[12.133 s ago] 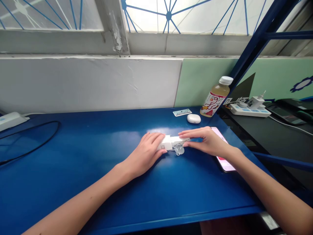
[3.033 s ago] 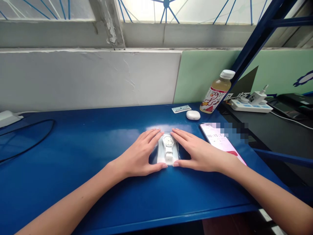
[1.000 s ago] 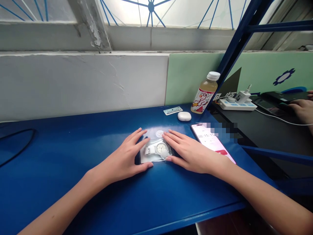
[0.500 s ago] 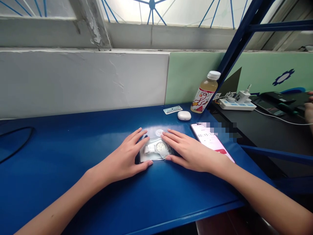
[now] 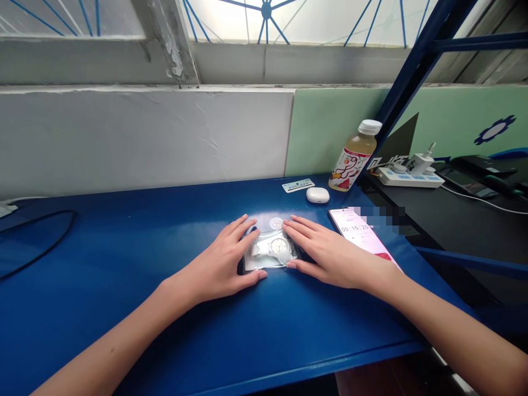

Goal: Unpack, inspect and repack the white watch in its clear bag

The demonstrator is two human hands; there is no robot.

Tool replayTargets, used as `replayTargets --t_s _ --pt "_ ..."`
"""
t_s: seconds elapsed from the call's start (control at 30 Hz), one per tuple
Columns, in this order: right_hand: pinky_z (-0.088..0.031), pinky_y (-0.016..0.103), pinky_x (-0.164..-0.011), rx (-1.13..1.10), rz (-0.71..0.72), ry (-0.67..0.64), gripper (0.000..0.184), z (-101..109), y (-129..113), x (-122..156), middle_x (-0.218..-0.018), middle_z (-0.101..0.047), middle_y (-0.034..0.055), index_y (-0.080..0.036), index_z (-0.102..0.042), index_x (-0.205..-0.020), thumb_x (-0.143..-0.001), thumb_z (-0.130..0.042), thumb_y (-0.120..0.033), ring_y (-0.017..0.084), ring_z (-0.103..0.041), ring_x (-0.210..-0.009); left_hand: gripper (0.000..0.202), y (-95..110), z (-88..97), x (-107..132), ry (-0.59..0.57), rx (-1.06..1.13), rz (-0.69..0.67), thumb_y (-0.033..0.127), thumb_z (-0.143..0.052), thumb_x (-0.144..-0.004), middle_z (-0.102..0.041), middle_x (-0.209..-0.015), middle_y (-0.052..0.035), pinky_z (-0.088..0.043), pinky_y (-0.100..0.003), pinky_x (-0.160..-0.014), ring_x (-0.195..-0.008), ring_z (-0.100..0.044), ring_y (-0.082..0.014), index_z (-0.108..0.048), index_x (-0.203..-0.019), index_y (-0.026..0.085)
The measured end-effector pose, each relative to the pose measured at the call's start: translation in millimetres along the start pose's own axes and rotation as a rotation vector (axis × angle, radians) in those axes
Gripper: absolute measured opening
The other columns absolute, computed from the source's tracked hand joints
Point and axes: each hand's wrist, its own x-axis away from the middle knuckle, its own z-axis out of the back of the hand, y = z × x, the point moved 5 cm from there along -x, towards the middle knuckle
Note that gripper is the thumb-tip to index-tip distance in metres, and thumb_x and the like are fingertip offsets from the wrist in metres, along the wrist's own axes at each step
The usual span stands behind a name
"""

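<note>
- Watch in bag: long axis left-right, between left hand and right hand, dial nearer the right.
- Both hands spread, at the bag's ends, no grip visible.

Daylight enters through the window, its panes washed nearly white, and lays a pale sheen on the glossy tabletop, while the clear packet throws small glints over the watch. Soft shadow lies beneath the left forearm, and the area under the tabletop sinks into dimness. The wide lens slants the bottle, lettering on the card blurs, and blocky pixelation covers the phone's upper right.
</note>
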Motion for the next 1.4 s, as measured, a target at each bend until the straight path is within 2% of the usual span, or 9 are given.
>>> replayTargets --t_s 0.47,0.67,0.87,0.97,1.03,1.13,1.2,1.3,1.4 --pt "-0.041 0.049 -0.112 -0.039 -0.004 0.0 0.067 1.7 -1.1 -0.6 -0.15 -0.045 0.0193 -0.006 -0.039 -0.147 -0.097 -0.047 -0.049 0.034 -0.036 -0.142 0.068 -3.3 -3.9 0.5 0.015 0.027 -0.004 0.054 -0.057 -0.091 -0.035 -0.156 -0.0167 -0.035 -0.055 -0.113 -0.147 -0.023 -0.0383 -0.045 -0.145 0.013" --pt "-0.039 0.049 -0.113 -0.074 0.022 -0.052 0.08 4.4 2.0 2.3 -0.154 -0.04 0.0196 -0.008 -0.034 -0.15 -0.09 -0.055 -0.056 0.034 -0.033 -0.144 0.075 -3.7 -4.3 0.8 -0.023 -0.005 0.003 0.059 -0.055 -0.09 -0.033 -0.157 -0.0169 -0.035 -0.054 -0.114 -0.148 -0.02 -0.0374 -0.041 -0.147 0.012" --pt "-0.04 0.048 -0.112 -0.052 0.066 -0.033 0.064 6.4 1.2 1.8 -0.149 -0.046 0.02 -0.008 -0.039 -0.147 -0.094 -0.055 -0.039 0.032 -0.04 -0.14 0.067 -1.4 -4.6 0.5 -0.055 0.008 0.012 0.053 -0.045 -0.097 -0.035 -0.156 -0.0156 -0.032 -0.053 -0.115 -0.148 -0.021 -0.0357 -0.037 -0.15 0.013" --pt "-0.046 0.046 -0.106 -0.018 0.087 0.02 0.046 8.2 -0.3 -1.0 -0.142 -0.055 0.0189 -0.009 -0.049 -0.14 -0.097 -0.05 -0.026 0.031 -0.05 -0.132 0.063 -1.2 -5.1 0.0 -0.068 0.011 0.006 0.052 -0.04 -0.1 -0.036 -0.156 -0.014 -0.031 -0.053 -0.116 -0.148 -0.022 -0.0342 -0.037 -0.15 0.014" --pt "-0.051 0.045 -0.099 -0.019 0.092 0.069 0.037 10.6 -1.3 -2.6 -0.133 -0.061 0.0171 -0.012 -0.057 -0.132 -0.098 -0.046 -0.02 0.03 -0.058 -0.122 0.058 -2.0 -3.2 -0.5 -0.045 0.017 -0.001 0.05 -0.038 -0.102 -0.038 -0.155 -0.0122 -0.032 -0.053 -0.115 -0.148 -0.023 -0.033 -0.04 -0.148 0.017" --pt "-0.055 0.042 -0.089 -0.094 0.08 0.157 0.032 15.4 -2.5 -3.3 -0.123 -0.068 0.0137 -0.017 -0.062 -0.125 -0.099 -0.043 -0.018 0.027 -0.066 -0.108 0.048 -2.3 5.4 -1.6 0.046 0.037 -0.03 0.047 -0.036 -0.103 -0.045 -0.151 -0.0092 -0.033 -0.051 -0.115 -0.146 -0.029 -0.0311 -0.05 -0.141 0.021" --pt "-0.056 0.039 -0.088 -0.216 0.045 0.226 0.031 19.9 -1.9 -2.5 -0.12 -0.07 0.0108 -0.019 -0.064 -0.123 -0.099 -0.044 -0.019 0.024 -0.068 -0.106 0.043 -0.6 13.4 -2.3 0.12 0.065 -0.058 0.045 -0.037 -0.103 -0.054 -0.144 -0.0084 -0.036 -0.048 -0.112 -0.139 -0.041 -0.0297 -0.058 -0.134 0.022" --pt "-0.056 0.034 -0.084 -0.473 -0.068 0.286 0.028 24.7 1.9 -1.0 -0.112 -0.074 0.0063 -0.022 -0.065 -0.12 -0.097 -0.049 -0.021 0.021 -0.07 -0.099 0.039 3.7 22.9 -3.0 0.176 0.155 -0.087 0.042 -0.038 -0.104 -0.07 -0.119 -0.0069 -0.046 -0.041 -0.096 -0.111 -0.063 -0.0248 -0.068 -0.117 0.022" --pt "-0.058 0.032 -0.075 -0.69 -0.143 0.262 0.036 24.8 2.6 -1.1 -0.094 -0.076 0.0024 -0.024 -0.058 -0.13 -0.094 -0.053 -0.02 0.018 -0.071 -0.084 0.04 5.1 26.4 -3.6 0.19 0.283 -0.056 0.042 -0.039 -0.103 -0.076 -0.094 -0.0045 -0.05 -0.033 -0.078 -0.083 -0.068 -0.0195 -0.073 -0.099 0.021"
